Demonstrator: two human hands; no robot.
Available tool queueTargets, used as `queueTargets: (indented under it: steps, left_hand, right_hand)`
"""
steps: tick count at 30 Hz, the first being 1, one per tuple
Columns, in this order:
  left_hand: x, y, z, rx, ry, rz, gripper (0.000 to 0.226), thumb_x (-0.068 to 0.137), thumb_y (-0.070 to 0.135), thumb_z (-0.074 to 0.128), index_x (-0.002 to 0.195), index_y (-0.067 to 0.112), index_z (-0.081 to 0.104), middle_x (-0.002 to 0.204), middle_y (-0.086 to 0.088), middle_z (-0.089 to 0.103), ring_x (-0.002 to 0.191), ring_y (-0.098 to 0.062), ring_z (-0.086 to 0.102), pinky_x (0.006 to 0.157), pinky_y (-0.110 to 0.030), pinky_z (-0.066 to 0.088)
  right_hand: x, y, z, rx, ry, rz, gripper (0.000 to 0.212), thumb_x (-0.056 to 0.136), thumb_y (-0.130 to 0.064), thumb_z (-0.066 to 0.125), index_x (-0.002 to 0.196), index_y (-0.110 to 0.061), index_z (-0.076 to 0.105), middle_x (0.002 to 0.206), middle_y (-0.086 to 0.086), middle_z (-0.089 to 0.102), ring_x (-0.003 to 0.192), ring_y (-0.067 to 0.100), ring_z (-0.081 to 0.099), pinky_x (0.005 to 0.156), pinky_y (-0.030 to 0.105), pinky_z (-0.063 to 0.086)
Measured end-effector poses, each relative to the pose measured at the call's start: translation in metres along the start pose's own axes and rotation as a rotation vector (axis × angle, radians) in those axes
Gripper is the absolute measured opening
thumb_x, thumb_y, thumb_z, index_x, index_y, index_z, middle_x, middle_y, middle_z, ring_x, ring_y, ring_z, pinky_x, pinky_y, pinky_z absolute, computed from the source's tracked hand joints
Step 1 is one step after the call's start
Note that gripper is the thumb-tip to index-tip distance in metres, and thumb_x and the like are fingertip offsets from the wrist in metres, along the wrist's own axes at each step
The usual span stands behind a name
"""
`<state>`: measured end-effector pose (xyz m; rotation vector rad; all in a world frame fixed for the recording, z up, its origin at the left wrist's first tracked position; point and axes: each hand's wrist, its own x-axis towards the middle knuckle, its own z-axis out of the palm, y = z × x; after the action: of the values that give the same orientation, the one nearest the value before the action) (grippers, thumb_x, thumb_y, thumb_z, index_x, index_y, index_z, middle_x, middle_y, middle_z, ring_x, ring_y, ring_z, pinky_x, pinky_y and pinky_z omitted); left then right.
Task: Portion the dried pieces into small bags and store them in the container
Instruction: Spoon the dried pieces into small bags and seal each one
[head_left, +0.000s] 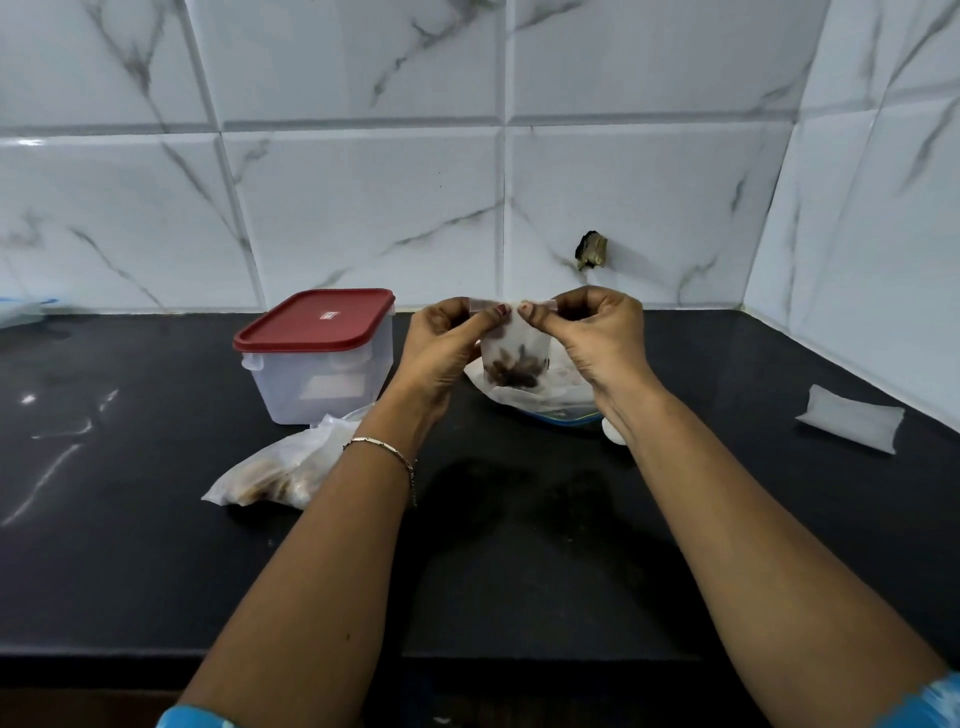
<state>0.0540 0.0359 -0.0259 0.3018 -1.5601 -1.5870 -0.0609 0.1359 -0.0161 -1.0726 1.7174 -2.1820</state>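
Note:
A small clear bag (514, 358) with dark dried pieces at its bottom hangs above the black counter, in the middle of the view. My left hand (447, 338) pinches its top strip on the left. My right hand (597, 332) pinches the same strip on the right, thumbs nearly meeting. Left of my hands stands a translucent container (317, 374) with its red lid (317, 319) on. Behind and under the small bag lies a larger plastic bag (550, 395) on the counter.
A crumpled plastic bag of light brown pieces (275, 473) lies in front of the container. A folded stack of small white bags (849, 418) rests at the right. Marble-tiled walls close the back and right. The counter's front edge (467, 654) runs below my forearms.

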Motion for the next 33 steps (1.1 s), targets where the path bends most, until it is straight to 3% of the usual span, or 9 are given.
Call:
queueTargets:
  steps: [2, 6, 9, 13, 16, 19, 24, 28, 33]
  left_hand:
    - [0.001, 0.000, -0.001, -0.006, 0.021, -0.009, 0.006, 0.088, 0.007, 0.067, 0.091, 0.002, 0.070, 0.079, -0.002, 0.072, 0.074, -0.010, 0.069, 0.069, -0.022, 0.056]
    - [0.001, 0.000, -0.003, -0.004, 0.017, -0.019, 0.009, 0.093, 0.012, 0.062, 0.088, 0.010, 0.069, 0.078, 0.002, 0.072, 0.073, -0.009, 0.068, 0.064, -0.023, 0.055]
    - [0.002, -0.003, -0.005, -0.013, 0.042, -0.021, 0.012, 0.095, 0.015, 0.059, 0.088, 0.013, 0.069, 0.076, 0.006, 0.072, 0.073, -0.009, 0.068, 0.064, -0.026, 0.057]
    - [0.005, -0.005, -0.009, -0.014, 0.129, -0.003, 0.011, 0.095, 0.017, 0.059, 0.091, 0.013, 0.069, 0.076, 0.005, 0.071, 0.075, -0.012, 0.065, 0.071, -0.031, 0.057]
    - [0.004, -0.008, -0.007, 0.012, 0.134, 0.035, 0.010, 0.094, 0.016, 0.061, 0.094, 0.012, 0.069, 0.079, 0.005, 0.071, 0.076, -0.011, 0.065, 0.075, -0.031, 0.056]
    - [0.005, -0.008, -0.005, 0.021, 0.153, 0.060, 0.008, 0.093, 0.017, 0.063, 0.094, 0.011, 0.067, 0.084, -0.001, 0.068, 0.080, -0.015, 0.063, 0.072, -0.031, 0.056]
    - [0.003, -0.010, -0.005, 0.157, 0.084, -0.047, 0.027, 0.092, 0.036, 0.063, 0.085, 0.009, 0.061, 0.071, -0.004, 0.063, 0.070, -0.019, 0.063, 0.063, -0.032, 0.059]
    - [0.000, -0.014, -0.005, 0.309, 0.072, -0.006, 0.027, 0.094, 0.036, 0.060, 0.080, 0.013, 0.062, 0.060, 0.004, 0.060, 0.055, -0.008, 0.059, 0.051, -0.024, 0.052]
    - [-0.004, -0.016, -0.008, 0.431, 0.153, 0.076, 0.021, 0.095, 0.024, 0.061, 0.074, 0.020, 0.061, 0.060, 0.002, 0.056, 0.051, -0.010, 0.054, 0.052, -0.029, 0.051]
  right_hand:
    - [0.001, 0.000, -0.002, 0.026, -0.022, -0.002, 0.014, 0.073, -0.016, 0.083, 0.075, -0.008, 0.071, 0.077, 0.006, 0.071, 0.068, 0.012, 0.065, 0.054, 0.015, 0.053]
    - [0.003, 0.003, -0.004, 0.020, -0.074, 0.004, 0.003, 0.084, -0.015, 0.074, 0.083, -0.012, 0.073, 0.082, 0.001, 0.072, 0.076, 0.006, 0.067, 0.069, 0.020, 0.053]
    - [0.001, 0.002, -0.005, 0.066, -0.154, 0.097, 0.011, 0.088, -0.020, 0.070, 0.086, -0.010, 0.071, 0.088, 0.009, 0.071, 0.077, 0.016, 0.068, 0.076, 0.039, 0.055]
    - [-0.007, 0.006, -0.002, -0.070, -0.329, 0.145, 0.027, 0.078, -0.030, 0.078, 0.092, -0.008, 0.071, 0.087, 0.003, 0.072, 0.079, 0.013, 0.069, 0.073, 0.028, 0.059]
    - [-0.010, 0.009, 0.000, -0.106, -0.418, 0.170, 0.032, 0.081, -0.028, 0.076, 0.104, -0.007, 0.070, 0.098, 0.007, 0.075, 0.089, 0.021, 0.072, 0.078, 0.034, 0.060]
    - [-0.008, 0.012, 0.001, -0.052, -0.393, 0.161, 0.025, 0.089, -0.018, 0.068, 0.106, 0.000, 0.069, 0.102, 0.014, 0.073, 0.091, 0.026, 0.072, 0.077, 0.038, 0.061]
    - [-0.006, 0.014, 0.002, -0.013, -0.296, 0.131, 0.017, 0.095, -0.012, 0.059, 0.090, -0.001, 0.069, 0.078, 0.007, 0.073, 0.074, 0.017, 0.072, 0.066, 0.031, 0.061]
    - [-0.001, 0.020, 0.002, -0.067, -0.243, 0.093, 0.020, 0.097, -0.009, 0.054, 0.098, 0.005, 0.068, 0.095, 0.020, 0.072, 0.092, 0.029, 0.071, 0.083, 0.037, 0.058]
    - [-0.008, 0.021, 0.007, -0.071, -0.259, 0.098, 0.019, 0.098, -0.002, 0.049, 0.094, -0.009, 0.066, 0.090, 0.004, 0.071, 0.085, 0.012, 0.070, 0.079, 0.028, 0.058]
